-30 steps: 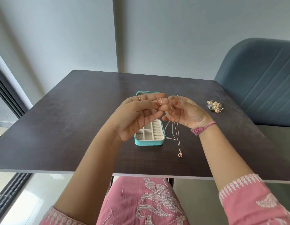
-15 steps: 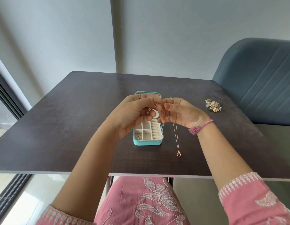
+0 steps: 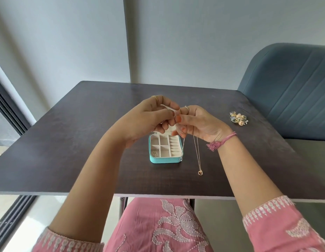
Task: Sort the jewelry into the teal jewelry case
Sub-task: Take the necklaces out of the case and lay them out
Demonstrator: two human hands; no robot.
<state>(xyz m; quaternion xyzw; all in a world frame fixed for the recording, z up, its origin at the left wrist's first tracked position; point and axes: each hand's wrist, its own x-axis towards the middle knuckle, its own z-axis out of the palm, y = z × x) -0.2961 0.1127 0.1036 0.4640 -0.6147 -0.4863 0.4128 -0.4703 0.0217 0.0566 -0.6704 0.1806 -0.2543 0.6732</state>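
The teal jewelry case lies open on the dark table, its cream compartments showing; a small chain sits in the near left compartment. My left hand and my right hand meet above the case, fingertips pinched together on thin chains. A gold necklace hangs from my right hand, its round pendant resting on the table right of the case. A silver chain hangs down to the case's near right corner. My hands hide the case's far half.
A cluster of floral jewelry pieces lies at the table's right side. A blue padded chair stands beyond the right edge. The dark table ends close to my lap, and a window frame runs along the left.
Both hands have risen and shifted away from me, uncovering more of the case's compartments. The gold necklace now hangs straighter, and the silver chain trails down to the case's corner.
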